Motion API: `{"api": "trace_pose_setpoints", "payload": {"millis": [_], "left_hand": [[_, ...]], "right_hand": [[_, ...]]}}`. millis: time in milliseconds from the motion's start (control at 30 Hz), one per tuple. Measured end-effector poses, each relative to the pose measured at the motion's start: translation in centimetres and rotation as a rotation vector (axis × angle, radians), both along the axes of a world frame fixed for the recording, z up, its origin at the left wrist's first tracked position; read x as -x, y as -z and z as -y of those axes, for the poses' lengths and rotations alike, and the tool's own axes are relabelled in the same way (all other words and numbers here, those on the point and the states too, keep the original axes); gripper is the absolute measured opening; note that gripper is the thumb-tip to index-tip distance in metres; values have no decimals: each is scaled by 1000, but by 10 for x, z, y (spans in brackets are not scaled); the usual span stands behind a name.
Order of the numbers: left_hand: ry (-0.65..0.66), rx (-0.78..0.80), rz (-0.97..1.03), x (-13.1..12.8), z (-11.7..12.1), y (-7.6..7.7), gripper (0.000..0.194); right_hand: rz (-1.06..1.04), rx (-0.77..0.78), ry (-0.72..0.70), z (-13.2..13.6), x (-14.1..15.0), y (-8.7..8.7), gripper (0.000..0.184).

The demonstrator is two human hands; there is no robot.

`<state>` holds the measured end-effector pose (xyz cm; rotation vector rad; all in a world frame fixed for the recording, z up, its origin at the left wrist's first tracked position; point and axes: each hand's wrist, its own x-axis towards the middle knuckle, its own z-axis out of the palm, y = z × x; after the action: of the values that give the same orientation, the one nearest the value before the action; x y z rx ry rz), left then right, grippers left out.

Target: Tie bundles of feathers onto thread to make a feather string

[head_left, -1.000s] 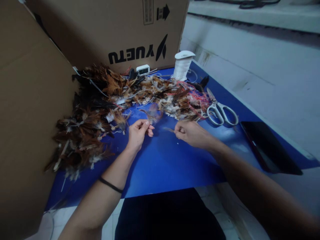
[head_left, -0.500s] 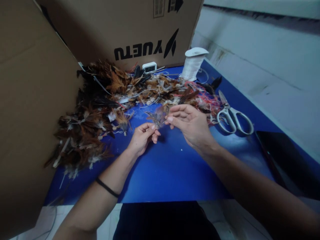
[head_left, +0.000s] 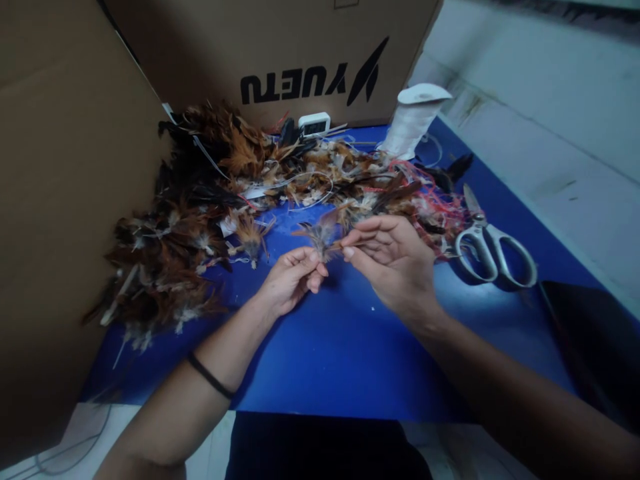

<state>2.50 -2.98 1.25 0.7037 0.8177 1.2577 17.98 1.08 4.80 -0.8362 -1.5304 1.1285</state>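
A small tuft of grey and brown feathers (head_left: 324,235) is pinched by its base between the thumb and fingers of my left hand (head_left: 295,279), above the blue tabletop (head_left: 320,360). Just to its right, my right hand (head_left: 393,260) has thumb and forefinger closed on a thin brown feather (head_left: 338,246) at the tuft's side. Whether that feather belongs to the tuft I cannot tell. Behind both hands lies a long pile of brown, black and white feathers (head_left: 235,157). A small loose feather bunch (head_left: 253,237) lies to the left of my left hand.
Scissors with pale handles (head_left: 495,257) lie right of my right hand, beside tangled red string (head_left: 435,197). A white spool (head_left: 415,120) and a small white digital display (head_left: 314,124) stand behind. Cardboard boxes (head_left: 200,47) wall off the back and left. A dark flat object (head_left: 590,333) lies at right.
The view has shifted slightly, so things on the table sit a little further right. Both hands keep their pinch; a brown feather now shows between the right fingertips and the tuft.
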Motion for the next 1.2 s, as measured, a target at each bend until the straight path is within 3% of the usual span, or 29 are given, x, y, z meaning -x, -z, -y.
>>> {"api": "trace_pose_setpoints", "payload": {"millis": [200,567,800,1200], "left_hand": [[33,24,30,1,1,-2,28],[95,15,-26,1,2,-3,27],[117,21,-86,0,3,-5,25],[118,55,-95,-1,3,-7,26]], "right_hand": [[-11,-153,40,1,-6,4,27],[36,-216,61,5,-6,9,24],[87,-387,30,5,-10,13,24],[274,-688,143,3,-12,10,19]]}}
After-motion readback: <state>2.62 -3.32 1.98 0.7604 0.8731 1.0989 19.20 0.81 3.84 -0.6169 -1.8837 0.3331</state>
